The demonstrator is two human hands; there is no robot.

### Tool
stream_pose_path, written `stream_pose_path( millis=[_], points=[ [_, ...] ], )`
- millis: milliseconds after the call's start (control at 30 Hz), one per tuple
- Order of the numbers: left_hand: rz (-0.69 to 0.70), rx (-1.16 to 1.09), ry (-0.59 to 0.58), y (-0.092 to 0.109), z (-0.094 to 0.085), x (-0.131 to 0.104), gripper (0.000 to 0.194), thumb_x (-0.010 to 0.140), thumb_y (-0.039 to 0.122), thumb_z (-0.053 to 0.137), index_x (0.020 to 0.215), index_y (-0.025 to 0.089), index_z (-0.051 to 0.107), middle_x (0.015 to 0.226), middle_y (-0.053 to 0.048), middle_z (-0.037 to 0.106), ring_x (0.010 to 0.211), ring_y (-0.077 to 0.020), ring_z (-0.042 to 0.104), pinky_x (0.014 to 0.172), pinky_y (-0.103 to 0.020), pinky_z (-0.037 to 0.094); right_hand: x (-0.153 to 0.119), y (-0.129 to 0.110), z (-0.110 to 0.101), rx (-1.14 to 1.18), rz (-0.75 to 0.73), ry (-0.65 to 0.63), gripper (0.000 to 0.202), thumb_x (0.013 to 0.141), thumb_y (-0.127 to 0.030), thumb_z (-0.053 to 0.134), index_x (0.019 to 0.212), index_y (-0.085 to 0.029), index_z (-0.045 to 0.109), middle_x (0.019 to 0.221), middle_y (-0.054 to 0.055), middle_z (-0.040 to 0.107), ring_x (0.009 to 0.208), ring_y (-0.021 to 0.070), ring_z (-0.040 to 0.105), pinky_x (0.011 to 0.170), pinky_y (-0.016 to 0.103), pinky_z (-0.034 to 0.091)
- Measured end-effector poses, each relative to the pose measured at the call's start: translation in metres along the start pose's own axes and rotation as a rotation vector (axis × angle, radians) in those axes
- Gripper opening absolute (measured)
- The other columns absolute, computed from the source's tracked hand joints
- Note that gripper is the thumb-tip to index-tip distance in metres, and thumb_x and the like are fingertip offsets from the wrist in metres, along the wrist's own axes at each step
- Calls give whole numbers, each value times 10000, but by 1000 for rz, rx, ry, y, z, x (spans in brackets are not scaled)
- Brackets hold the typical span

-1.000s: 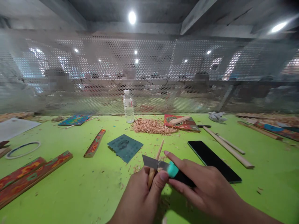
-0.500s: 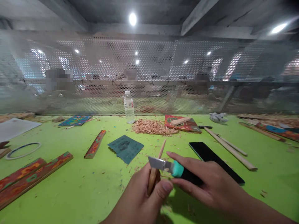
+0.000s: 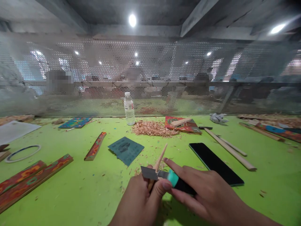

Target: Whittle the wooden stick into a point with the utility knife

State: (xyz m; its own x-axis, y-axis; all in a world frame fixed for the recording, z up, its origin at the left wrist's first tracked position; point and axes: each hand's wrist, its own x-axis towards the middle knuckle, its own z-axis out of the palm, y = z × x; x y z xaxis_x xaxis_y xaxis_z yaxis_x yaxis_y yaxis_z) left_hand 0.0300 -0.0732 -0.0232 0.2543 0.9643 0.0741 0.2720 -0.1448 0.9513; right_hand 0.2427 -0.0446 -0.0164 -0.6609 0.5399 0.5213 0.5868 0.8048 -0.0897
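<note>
Low in the middle of the head view, my left hand [image 3: 142, 196] is closed around a slim wooden stick [image 3: 161, 157] whose tapered end points up and away. My right hand [image 3: 204, 191] grips a utility knife [image 3: 182, 184] with a black and turquoise handle. Its broad blade [image 3: 149, 173] lies across the stick, just above my left fist. My left thumb is close to the back of the blade, by the knife's collar. The lower part of the stick is hidden in my left hand.
Beyond my hands lie green sandpaper [image 3: 126, 150], a heap of wood shavings [image 3: 154, 129] and a water bottle [image 3: 129, 110]. A phone [image 3: 216, 163] and a hammer [image 3: 229, 149] are at right, painted wooden strips [image 3: 35, 182] at left. A perforated screen [image 3: 150, 75] stands behind.
The knife has moved left and slightly down along the stick, bringing the blade nearer my left fist. My right hand has shifted with it; the view has moved slightly.
</note>
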Motion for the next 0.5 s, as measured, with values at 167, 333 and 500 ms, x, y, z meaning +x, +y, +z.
stream_pose_path(
  millis=[167, 333, 500],
  points=[
    [-5, -25, 27, 2, 0, 1, 459, 1042, 602, 512, 950, 197, 707, 959, -92, 769, 895, -265, 656, 846, -364, 492, 3, -6, -2, -56, 12, 12, 557, 1166, -459, 276, 1463, -72, 547, 809, 69, 791, 588, 247, 774, 445, 372, 593],
    [-62, -10, 56, 2, 2, 2, 527, 1026, 674, 491, 844, 202, 639, 876, -82, 731, 841, -253, 641, 797, -353, 480, 0, -5, 0, -64, 42, 93, 508, 1157, -442, 369, 1524, -115, 499, 921, 97, 826, 675, 256, 805, 512, 363, 616],
    [-52, -17, 83, 6, 0, -3, 521, 1005, 732, 461, 923, 246, 632, 907, -77, 718, 866, -261, 636, 813, -353, 502, -2, 6, 0, 64, 161, 229, 417, 1106, -436, 526, 1451, -213, 595, 1187, 119, 826, 948, 281, 830, 799, 360, 672]
  ],
)
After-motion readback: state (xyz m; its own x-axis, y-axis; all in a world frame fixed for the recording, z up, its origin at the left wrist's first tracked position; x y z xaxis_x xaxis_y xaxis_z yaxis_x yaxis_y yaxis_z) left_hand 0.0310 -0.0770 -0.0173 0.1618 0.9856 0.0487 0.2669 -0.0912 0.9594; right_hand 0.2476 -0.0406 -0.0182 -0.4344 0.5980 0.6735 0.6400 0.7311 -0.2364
